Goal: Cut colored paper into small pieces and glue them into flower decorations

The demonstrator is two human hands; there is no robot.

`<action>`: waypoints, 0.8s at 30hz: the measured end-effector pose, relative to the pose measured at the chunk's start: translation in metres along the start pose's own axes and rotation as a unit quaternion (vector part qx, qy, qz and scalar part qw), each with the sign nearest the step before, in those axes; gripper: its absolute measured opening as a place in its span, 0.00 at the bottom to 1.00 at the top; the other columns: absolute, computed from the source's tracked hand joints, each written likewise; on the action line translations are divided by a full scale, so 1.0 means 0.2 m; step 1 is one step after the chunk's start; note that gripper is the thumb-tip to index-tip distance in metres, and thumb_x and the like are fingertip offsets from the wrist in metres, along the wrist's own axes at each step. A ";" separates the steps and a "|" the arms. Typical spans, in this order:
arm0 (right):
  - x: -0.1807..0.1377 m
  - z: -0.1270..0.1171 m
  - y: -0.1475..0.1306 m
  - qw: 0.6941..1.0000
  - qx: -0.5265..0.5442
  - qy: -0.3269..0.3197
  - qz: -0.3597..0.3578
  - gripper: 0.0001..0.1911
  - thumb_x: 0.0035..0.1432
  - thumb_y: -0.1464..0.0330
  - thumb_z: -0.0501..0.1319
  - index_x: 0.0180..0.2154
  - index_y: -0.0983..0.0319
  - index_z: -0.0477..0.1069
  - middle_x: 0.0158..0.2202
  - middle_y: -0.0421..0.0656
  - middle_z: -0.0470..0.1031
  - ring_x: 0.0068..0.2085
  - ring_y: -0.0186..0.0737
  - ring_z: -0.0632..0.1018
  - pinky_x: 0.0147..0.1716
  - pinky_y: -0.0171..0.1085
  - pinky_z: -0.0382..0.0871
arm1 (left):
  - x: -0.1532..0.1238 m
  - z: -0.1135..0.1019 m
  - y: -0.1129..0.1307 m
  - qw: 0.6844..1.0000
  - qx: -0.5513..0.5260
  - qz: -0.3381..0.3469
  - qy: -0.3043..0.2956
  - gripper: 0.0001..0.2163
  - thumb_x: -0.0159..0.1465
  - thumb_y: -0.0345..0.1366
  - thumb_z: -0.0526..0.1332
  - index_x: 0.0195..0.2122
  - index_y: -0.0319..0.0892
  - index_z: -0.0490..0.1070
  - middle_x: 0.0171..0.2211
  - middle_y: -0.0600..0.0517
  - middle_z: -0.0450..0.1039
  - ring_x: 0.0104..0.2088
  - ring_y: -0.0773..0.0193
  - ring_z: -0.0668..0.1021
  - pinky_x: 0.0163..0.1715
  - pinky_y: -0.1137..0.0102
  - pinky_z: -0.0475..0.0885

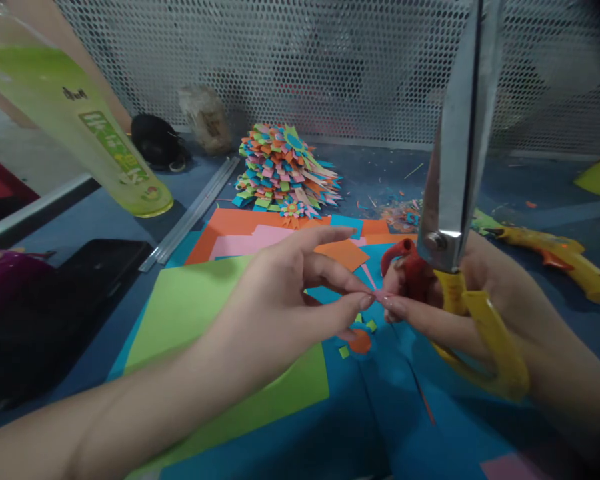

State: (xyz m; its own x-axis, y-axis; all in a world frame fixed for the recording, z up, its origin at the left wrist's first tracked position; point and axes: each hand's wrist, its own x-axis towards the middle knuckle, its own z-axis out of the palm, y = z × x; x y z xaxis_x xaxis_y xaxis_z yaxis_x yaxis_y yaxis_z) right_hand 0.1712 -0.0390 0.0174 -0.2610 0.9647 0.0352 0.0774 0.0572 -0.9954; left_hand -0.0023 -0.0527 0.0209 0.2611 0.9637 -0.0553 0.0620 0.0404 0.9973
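My left hand [290, 293] pinches a small pink paper piece [381, 294] between thumb and fingertips, its index finger stretched out above. My right hand [430, 293] meets it at the same paper piece with its fingertips, while it holds a pair of scissors [455, 167] with yellow and red handles. The shut steel blades point straight up toward the camera. Both hands hover over sheets of green paper [190, 307], blue paper [380, 413] and orange paper [230, 227] on the table.
A heap of folded multicolored paper pieces [285, 170] lies behind the sheets. A yellow glue gun [555, 257] rests at right. A green-yellow bottle [75, 120] hangs at upper left, a black object [55, 307] lies left, and a perforated metal wall [330, 60] stands behind.
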 end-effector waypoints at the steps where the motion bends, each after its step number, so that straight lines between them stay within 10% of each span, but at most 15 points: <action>1: 0.00 0.00 0.00 1.000 0.001 0.005 -0.005 0.19 0.37 0.79 0.67 0.25 0.58 0.59 0.20 0.30 0.72 0.23 0.27 0.75 0.23 0.24 0.70 | 0.00 0.00 0.00 1.000 0.003 0.002 -0.002 0.25 0.54 0.29 0.65 0.53 0.41 0.61 0.25 0.56 0.77 0.26 0.63 0.81 0.28 0.72 0.76; 14: 0.00 -0.01 0.08 0.998 -0.003 -0.007 -0.061 0.17 0.39 0.76 0.68 0.27 0.57 0.62 0.21 0.30 0.74 0.23 0.27 0.77 0.23 0.21 0.72 | -0.01 0.01 -0.01 1.000 -0.009 0.006 -0.020 0.22 0.56 0.28 0.63 0.51 0.43 0.62 0.27 0.58 0.75 0.25 0.64 0.81 0.24 0.73 0.77; 24: 0.02 -0.09 0.07 0.991 -0.090 -0.042 -0.092 0.13 0.49 0.68 0.67 0.30 0.55 0.62 0.26 0.32 0.74 0.28 0.29 0.78 0.26 0.24 0.74 | 0.00 -0.04 0.07 0.996 -0.002 0.057 0.074 0.22 0.52 0.25 0.66 0.49 0.38 0.68 0.23 0.56 0.77 0.25 0.66 0.80 0.23 0.77 0.77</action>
State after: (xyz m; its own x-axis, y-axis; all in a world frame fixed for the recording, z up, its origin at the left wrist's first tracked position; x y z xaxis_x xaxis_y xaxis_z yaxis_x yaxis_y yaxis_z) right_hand 0.1892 -0.0304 0.0048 -0.3652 0.9093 0.1998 0.1891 0.2826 -0.9404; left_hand -0.0092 -0.0509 0.0353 0.1217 0.9903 0.0665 0.0367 -0.0715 0.9968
